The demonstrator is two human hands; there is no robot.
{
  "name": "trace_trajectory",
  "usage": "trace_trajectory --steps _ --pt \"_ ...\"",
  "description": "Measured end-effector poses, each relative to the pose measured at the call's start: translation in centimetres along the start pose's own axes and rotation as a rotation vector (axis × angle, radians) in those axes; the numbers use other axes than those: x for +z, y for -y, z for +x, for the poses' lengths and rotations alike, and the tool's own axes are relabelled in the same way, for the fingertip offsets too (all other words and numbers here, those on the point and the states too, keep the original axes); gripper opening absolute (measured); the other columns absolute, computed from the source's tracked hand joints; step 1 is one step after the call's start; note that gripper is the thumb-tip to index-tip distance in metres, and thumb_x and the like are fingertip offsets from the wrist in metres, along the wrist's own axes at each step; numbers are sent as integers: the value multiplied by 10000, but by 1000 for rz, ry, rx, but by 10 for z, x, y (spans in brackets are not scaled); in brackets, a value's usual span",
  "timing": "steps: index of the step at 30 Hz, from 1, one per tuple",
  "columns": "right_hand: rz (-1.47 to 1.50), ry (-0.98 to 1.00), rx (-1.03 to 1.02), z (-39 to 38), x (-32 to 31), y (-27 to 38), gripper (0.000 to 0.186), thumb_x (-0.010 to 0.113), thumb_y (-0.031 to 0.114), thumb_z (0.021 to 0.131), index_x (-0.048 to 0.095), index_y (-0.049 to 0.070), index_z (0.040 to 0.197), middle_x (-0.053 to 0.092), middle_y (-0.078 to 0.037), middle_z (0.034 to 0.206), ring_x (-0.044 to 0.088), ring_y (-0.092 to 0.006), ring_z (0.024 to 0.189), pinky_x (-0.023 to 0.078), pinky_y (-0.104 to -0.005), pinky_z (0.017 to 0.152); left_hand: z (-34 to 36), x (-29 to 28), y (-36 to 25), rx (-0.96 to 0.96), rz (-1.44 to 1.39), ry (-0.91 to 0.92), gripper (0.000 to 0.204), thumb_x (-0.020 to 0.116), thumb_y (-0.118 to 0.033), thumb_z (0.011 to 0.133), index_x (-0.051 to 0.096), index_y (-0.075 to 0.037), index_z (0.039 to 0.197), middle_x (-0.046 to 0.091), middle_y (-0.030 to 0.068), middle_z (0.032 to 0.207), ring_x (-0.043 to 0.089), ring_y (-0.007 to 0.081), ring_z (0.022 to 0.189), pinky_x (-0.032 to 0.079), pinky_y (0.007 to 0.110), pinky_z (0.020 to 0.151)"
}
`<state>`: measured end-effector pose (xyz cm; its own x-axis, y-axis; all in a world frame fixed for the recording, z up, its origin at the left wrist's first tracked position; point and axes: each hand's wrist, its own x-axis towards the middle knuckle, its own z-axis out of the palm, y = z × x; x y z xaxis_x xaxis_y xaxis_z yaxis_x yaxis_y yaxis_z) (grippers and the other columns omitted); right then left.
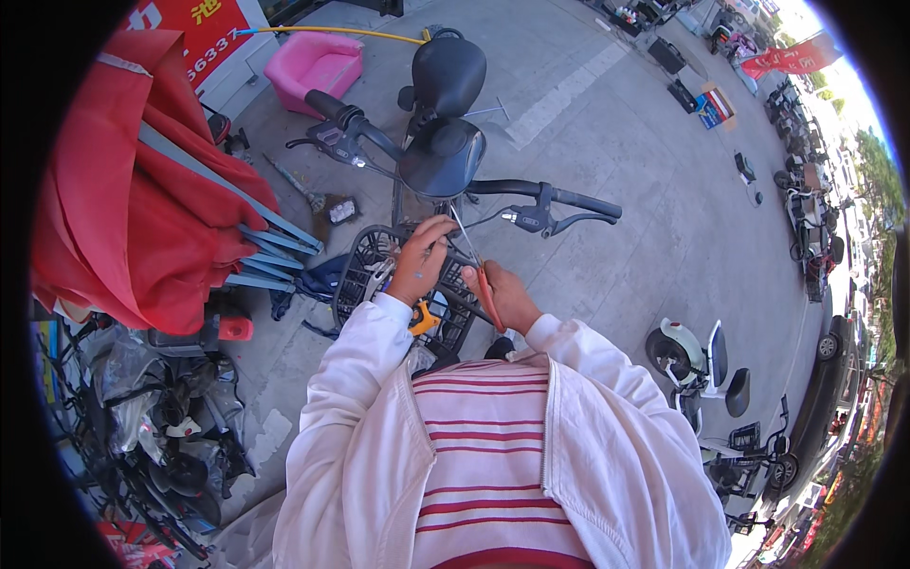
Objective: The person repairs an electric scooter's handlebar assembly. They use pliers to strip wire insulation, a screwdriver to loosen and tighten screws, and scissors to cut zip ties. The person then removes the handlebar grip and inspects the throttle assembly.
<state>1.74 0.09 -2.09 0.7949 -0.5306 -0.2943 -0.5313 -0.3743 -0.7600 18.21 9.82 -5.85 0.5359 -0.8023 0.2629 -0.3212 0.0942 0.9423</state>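
My left hand (423, 254) is closed at the front of the bike, just below the dark display housing (438, 159), beside the cables; what its fingers grip is too small to make out. My right hand (504, 299) is wrapped around an orange-handled tool (486, 292), whose slim metal end points up toward the cables under the handlebar (580, 200). Beneath both hands sits a black wire basket (358, 277) with a yellow-and-black tool (427, 317) and other items in it. A black saddle (449, 76) is at the far end of the bike.
A folded red canopy with blue poles (123, 218) leans at left, above piled parts (171, 436). Behind are a pink armchair (308, 66) and a signboard (194, 38). A white scooter (684, 356), parked bikes (806, 218), boxes (713, 108) and a dark car (825, 389) are at right.
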Motion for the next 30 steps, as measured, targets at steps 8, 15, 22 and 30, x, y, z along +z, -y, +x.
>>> trace_trajectory --steps 8,15,22,30 --pt "16 -13 29 0 -1 0 651 529 595 920 530 -51 843 615 -291 734 617 -468 726 481 -467 652 0 -1 0 6 38 3 266 478 -36 906 621 13 1125 590 169 1195 579 325 1116 431 340 966" --pt "-19 -7 50 2 -1 -3 574 564 520 925 537 -51 873 624 -305 761 623 -485 761 492 -481 678 1 1 0 21 43 16 254 482 -32 898 613 25 1107 590 165 1188 582 323 1107 432 339 962" --pt "-27 -19 40 1 -2 -3 566 573 508 918 552 -56 869 626 -309 767 624 -485 766 491 -488 685 0 1 0 19 38 13 250 481 -28 892 612 23 1099 589 165 1186 580 323 1106 428 337 966" --pt "-56 -40 12 -1 -6 -6 518 589 458 908 589 -58 868 634 -302 766 628 -473 749 490 -491 686 2 2 -3 8 51 18 227 484 -28 893 607 27 1076 588 168 1164 580 323 1091 429 331 960"
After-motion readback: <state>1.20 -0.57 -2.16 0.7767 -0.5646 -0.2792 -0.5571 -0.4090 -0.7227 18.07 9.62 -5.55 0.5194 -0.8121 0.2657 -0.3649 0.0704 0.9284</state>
